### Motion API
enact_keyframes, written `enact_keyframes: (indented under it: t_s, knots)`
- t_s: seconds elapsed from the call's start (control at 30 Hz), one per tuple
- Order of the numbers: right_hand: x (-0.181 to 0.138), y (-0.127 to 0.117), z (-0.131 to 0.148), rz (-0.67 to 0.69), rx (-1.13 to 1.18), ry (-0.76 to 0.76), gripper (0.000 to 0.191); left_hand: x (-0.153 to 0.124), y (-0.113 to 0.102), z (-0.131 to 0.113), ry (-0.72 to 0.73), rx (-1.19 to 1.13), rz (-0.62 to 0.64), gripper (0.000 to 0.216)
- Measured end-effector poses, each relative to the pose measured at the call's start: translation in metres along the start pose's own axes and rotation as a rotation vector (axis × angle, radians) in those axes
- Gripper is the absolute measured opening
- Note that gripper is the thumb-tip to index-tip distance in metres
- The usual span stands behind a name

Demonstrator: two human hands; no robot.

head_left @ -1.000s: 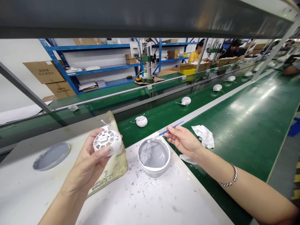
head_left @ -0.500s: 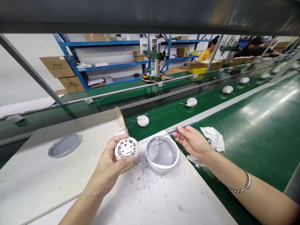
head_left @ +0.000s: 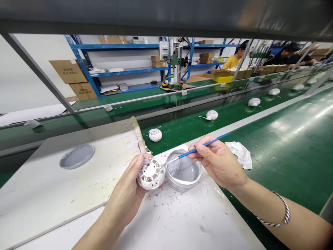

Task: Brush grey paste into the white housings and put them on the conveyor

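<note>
My left hand (head_left: 127, 191) is shut on a round white vented plastic housing (head_left: 151, 174), with its slotted face turned up and a thin wire at its upper edge. My right hand (head_left: 218, 161) pinches a thin blue-handled paintbrush (head_left: 201, 148). The brush tip sits above the bowl's rim, very close to the housing, though I cannot tell whether they touch. Just beside the housing stands a white bowl of grey paste (head_left: 184, 170), partly hidden by the brush and my right fingers.
A white work board (head_left: 65, 187) with paint smears carries a round grey-coated lid (head_left: 77, 156). Several white round devices with wires sit on the green conveyor belt (head_left: 182, 130) behind it. A crumpled white tissue (head_left: 240, 155) lies to the right. A co-worker (head_left: 234, 59) sits far back.
My left hand has brought the housing rightward against the bowl and turned it. The brush tip has moved from over the paste toward the housing.
</note>
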State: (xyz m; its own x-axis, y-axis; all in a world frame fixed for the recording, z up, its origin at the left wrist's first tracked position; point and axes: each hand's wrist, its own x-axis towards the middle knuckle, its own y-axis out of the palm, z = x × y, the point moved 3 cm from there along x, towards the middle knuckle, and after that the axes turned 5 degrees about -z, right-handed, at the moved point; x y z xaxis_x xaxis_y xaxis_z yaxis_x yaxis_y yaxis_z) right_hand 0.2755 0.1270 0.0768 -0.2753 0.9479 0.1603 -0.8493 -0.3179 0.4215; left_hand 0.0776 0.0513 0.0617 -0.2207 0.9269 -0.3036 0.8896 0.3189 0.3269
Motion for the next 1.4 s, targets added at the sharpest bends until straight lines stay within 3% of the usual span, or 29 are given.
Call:
enact_keyframes:
  t_s: [0.2,0.47,0.7,0.77,0.83,0.93,1.03,1.13,1.4]
  knots:
    - [-0.013,0.017,0.008,0.081,-0.114,-0.219,0.005,-0.011,0.008,-0.006,0.041,0.031,0.081,0.029]
    - [-0.016,0.017,0.007,0.093,-0.209,-0.320,0.008,-0.018,0.009,-0.007,-0.030,0.103,0.156,0.033]
    - [-0.013,0.008,0.020,0.076,-0.339,-0.385,0.006,-0.015,0.007,-0.007,0.018,0.090,0.114,0.034]
    - [-0.015,0.002,0.031,0.030,-0.419,-0.526,0.009,-0.016,0.007,-0.008,0.044,0.090,0.094,0.035]
    - [-0.021,0.001,0.041,0.020,-0.585,-0.765,0.018,-0.019,0.008,-0.008,0.081,0.115,0.070,0.037]
    - [-0.034,0.011,0.041,0.166,-0.947,-1.098,0.029,-0.025,0.008,-0.007,0.147,0.167,0.049,0.038]
    - [-0.042,0.024,0.028,0.326,-1.177,-1.304,0.024,-0.030,0.007,-0.004,0.177,0.243,0.110,0.037]
    - [-0.044,0.030,0.019,0.366,-1.221,-1.383,0.025,-0.032,0.007,-0.001,0.176,0.308,0.171,0.036]
    - [-0.050,0.033,0.018,0.343,-1.293,-1.436,0.026,-0.039,0.012,0.006,0.100,0.276,0.187,0.034]
